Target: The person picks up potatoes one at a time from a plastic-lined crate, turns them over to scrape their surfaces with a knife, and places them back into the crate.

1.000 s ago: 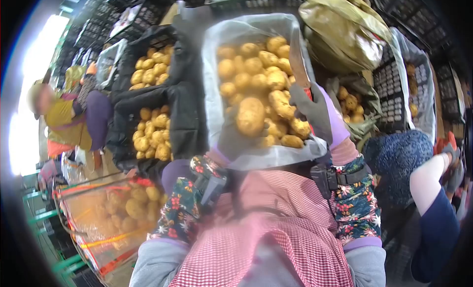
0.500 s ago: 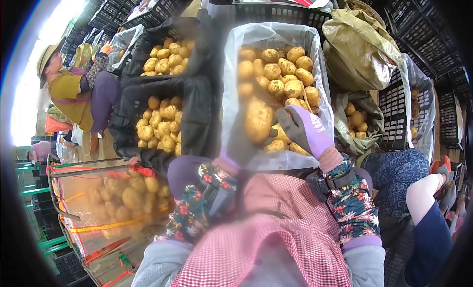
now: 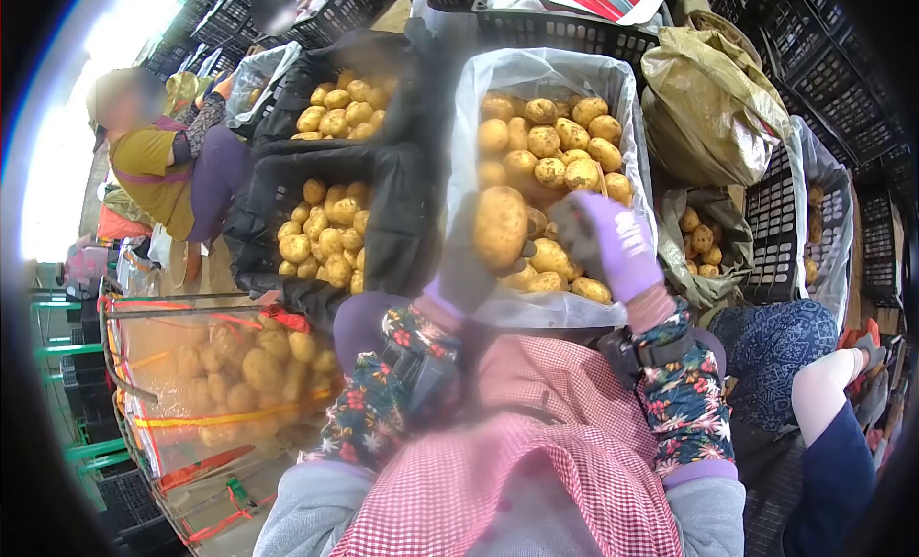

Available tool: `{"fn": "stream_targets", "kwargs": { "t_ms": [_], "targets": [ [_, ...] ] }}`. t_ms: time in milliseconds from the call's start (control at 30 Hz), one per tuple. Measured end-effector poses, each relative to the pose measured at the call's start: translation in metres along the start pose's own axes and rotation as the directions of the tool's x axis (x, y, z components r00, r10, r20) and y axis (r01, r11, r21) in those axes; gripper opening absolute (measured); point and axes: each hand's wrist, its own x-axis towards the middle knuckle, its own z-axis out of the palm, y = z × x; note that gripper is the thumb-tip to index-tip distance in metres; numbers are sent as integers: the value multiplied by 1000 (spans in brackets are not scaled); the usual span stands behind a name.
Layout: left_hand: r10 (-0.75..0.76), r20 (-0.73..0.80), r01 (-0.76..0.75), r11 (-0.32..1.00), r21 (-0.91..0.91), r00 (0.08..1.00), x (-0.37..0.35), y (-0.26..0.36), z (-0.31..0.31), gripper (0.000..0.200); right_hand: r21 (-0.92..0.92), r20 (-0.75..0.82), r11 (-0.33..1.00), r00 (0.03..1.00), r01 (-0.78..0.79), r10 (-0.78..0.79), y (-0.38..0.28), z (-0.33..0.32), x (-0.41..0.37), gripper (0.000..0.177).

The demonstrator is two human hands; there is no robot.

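Note:
Wrapped round a large potato (image 3: 501,227), my left hand (image 3: 466,270) wears a dark and purple glove and is partly blurred. The potato is above the near left part of a crate lined with clear plastic (image 3: 637,155). My right hand (image 3: 605,239), in the same kind of glove, is over the crate's near right side with its fingers bent down. Its fingertips are dark and blurred, and what they hold, if anything, cannot be made out. Several potatoes (image 3: 550,144) fill the crate around and beyond both hands. A thin brownish stick-like piece (image 3: 602,182) shows beside the right hand.
Two black-lined crates of potatoes (image 3: 330,236) stand to the left. A clear bag of potatoes (image 3: 263,370) is at the lower left. An olive sack (image 3: 708,102) and an open sack of potatoes (image 3: 704,241) lie right. One person (image 3: 158,174) sits left; another person's leg (image 3: 823,385) shows right.
The view has shifted, moving the crates slightly rightward in the frame. My left hand shows more clearly round the large potato. My right hand's fingers have drawn in and lie nearer the crate's front.

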Motion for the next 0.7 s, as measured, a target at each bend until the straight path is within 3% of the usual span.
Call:
{"fn": "stream_targets", "kwargs": {
  "t_ms": [33,67,100,133,167,233,333,400,433,467,500,533,600,700],
  "targets": [
    [56,-6,-56,997,58,998,-4,7,0,60,24,-31,994,994,-107,108,7,-2,6,28],
    [114,-12,-112,987,117,993,-11,17,0,59,18,-89,993,989,-118,119,18,-3,9,28],
    [85,9,-85,993,76,996,-20,37,-1,59,15,-144,993,982,-118,119,32,-3,13,27],
    [55,29,-56,998,37,998,-29,56,-3,58,151,-224,984,966,-95,128,53,7,12,29],
    [189,-5,-186,969,162,982,-37,64,-10,59,86,-198,980,961,-178,192,41,-1,12,31],
    [379,-82,-336,886,319,922,-52,78,-32,58,103,-178,981,967,-165,182,35,-3,8,33],
    [547,-244,-415,800,432,801,-81,106,-72,53,129,-129,979,976,-160,176,26,-4,3,36],
    [658,-320,-404,704,584,682,-119,139,-107,52,133,-186,985,973,-114,138,27,-5,1,36],
    [730,-335,-336,605,722,595,-142,161,-134,51,117,-238,989,964,-88,114,32,-8,-6,36],
    [786,-325,-229,499,836,526,-162,180,-161,51,50,-170,985,970,-167,173,37,-15,-9,35],
    [822,-323,-91,409,908,469,-182,198,-191,50,218,-216,966,958,-139,187,71,-7,-14,43],
    [839,-329,63,336,940,433,-200,214,-222,50,159,-255,980,954,-123,161,76,-10,-14,41],
    [808,-412,365,265,893,421,-235,232,-287,49,250,-260,957,941,-150,216,52,-29,-14,42],
    [677,-608,744,133,655,415,-267,233,-339,48,429,-278,891,918,-146,284,46,-39,-8,44]
  ]
}}
